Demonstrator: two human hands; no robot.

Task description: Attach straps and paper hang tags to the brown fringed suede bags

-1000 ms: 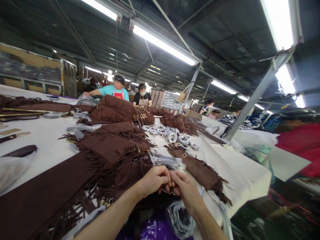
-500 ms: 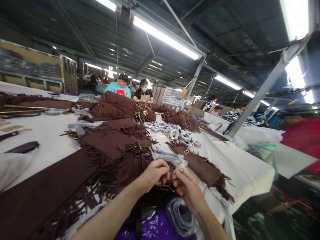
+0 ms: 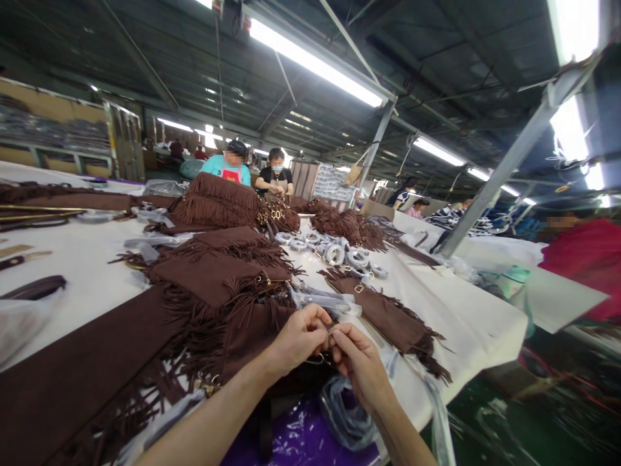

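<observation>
In the head view, the left hand (image 3: 297, 338) and the right hand (image 3: 358, 364) meet at the near edge of the white cloth-covered desk (image 3: 466, 317). The fingertips of the 2 hands touch and are pinched shut on a narrow bit of the dark brown fringed suede piece (image 3: 242, 333). The exact spot of the grip is hidden by the fingers. A thin gold-coloured metal ring (image 3: 316, 360) hangs just below the left hand's fingers, touching the suede.

The suede piece lies to the left of the hands and a little farther off, with its long axis running from near left to far right. It is nearer the left hand. A bundle of clear plastic sleeves (image 3: 323, 301) lies just beyond the fingertips. A crumpled purple plastic bag (image 3: 301, 446) sits near, under both forearms. White tape rolls (image 3: 334, 254) lie well beyond, and 2 co-workers (image 3: 252, 171) stand at the far end.
</observation>
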